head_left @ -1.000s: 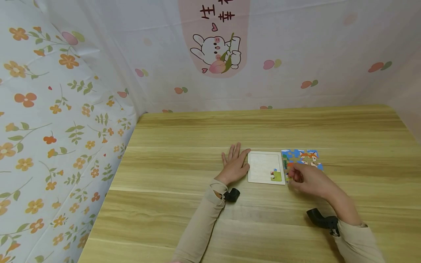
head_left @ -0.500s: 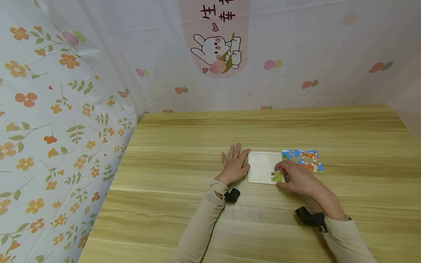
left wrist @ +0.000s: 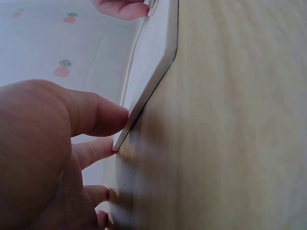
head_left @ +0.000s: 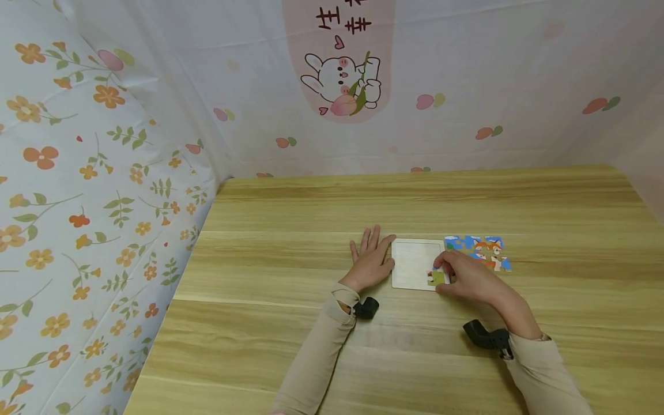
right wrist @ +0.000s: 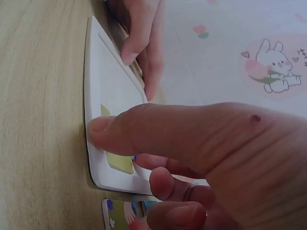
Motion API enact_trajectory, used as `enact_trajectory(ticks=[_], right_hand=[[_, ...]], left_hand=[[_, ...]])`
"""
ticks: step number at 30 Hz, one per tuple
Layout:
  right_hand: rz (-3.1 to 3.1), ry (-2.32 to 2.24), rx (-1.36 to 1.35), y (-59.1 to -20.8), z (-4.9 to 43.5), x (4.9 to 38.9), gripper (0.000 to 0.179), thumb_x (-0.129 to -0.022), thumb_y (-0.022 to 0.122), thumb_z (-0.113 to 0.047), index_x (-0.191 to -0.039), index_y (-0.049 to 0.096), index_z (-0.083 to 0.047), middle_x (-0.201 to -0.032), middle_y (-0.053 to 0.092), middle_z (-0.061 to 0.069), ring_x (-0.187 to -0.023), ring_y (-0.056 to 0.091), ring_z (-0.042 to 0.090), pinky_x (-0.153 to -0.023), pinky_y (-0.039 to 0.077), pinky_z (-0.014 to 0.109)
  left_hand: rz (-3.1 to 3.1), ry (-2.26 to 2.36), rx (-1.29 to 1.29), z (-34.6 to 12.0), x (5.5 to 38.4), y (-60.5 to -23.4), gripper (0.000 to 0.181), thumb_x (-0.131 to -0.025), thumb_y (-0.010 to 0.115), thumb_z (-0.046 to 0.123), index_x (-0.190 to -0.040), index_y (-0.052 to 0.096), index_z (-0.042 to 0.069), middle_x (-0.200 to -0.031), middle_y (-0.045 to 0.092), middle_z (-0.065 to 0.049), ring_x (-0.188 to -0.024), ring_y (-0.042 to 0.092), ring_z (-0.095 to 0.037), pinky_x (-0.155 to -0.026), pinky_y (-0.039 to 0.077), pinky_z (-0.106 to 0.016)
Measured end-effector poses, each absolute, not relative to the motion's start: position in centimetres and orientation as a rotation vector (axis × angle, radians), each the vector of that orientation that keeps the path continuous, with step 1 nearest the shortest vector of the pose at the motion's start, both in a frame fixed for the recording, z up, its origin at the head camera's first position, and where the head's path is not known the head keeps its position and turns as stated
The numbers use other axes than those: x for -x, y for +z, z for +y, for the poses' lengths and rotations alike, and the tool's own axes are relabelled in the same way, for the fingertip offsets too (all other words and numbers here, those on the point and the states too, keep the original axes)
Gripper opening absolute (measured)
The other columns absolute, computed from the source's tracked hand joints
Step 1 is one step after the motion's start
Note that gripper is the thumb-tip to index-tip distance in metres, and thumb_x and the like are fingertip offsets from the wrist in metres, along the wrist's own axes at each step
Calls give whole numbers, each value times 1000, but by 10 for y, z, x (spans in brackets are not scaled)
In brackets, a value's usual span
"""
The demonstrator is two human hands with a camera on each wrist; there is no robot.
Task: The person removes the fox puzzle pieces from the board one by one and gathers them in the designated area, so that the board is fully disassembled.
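A square white puzzle tray (head_left: 412,259) lies flat on the table. In its lower right corner sits a green jigsaw piece (head_left: 437,279) with a blue knob. My left hand (head_left: 367,266) rests at the tray's left edge, fingers spread; in the left wrist view the thumb (left wrist: 103,115) touches that edge. My right hand (head_left: 472,280) is over the tray's right side. Its thumb and index finger span the green piece at its near and far ends and pinch it. The right wrist view shows the thumb (right wrist: 108,134) partly covering piece and rim.
Right of the tray lie several loose jigsaw pieces (head_left: 486,251) with a fox and blue sky, partly behind my right hand. Another colourful piece (right wrist: 117,213) shows beside the tray in the right wrist view. A printed curtain (head_left: 456,69) hangs behind the wooden table (head_left: 290,213).
My right hand has moved left from the loose pieces onto the green piece in the tray, and over the last half second has barely shifted. The left hand has stayed put.
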State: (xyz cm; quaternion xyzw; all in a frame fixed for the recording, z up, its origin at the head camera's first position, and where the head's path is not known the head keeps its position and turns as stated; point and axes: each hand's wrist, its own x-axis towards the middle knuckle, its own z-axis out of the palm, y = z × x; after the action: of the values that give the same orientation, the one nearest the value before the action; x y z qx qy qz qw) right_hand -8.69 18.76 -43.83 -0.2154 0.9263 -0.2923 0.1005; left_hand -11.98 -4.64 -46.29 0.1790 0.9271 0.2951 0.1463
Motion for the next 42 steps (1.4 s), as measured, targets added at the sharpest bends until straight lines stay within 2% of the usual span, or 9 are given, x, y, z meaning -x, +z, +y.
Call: enact_trajectory(ticks=[15,42], right_hand=[[2769,-852,605,-440,186,87,40,-66,81,-11,-95,55,-3,-85,52,2,-77,48,19,-68,42,35],[2757,-900,678,-436,187,89,37,-65,79,-4,-95,58,-3,-80,56,0,-73,50,17,-63,42,33]], left_hand=[[2666,854,-509,-46,120,-462,53,-94,39,23,-146,30,21,-155,-1,-10,-140,-11,-24,-103,-11,-59],[2674,857,-506,-46,120,-462,52,-94,40,22,-146,31,21,-155,1,-10,-140,-10,-24,-103,-10,-59]])
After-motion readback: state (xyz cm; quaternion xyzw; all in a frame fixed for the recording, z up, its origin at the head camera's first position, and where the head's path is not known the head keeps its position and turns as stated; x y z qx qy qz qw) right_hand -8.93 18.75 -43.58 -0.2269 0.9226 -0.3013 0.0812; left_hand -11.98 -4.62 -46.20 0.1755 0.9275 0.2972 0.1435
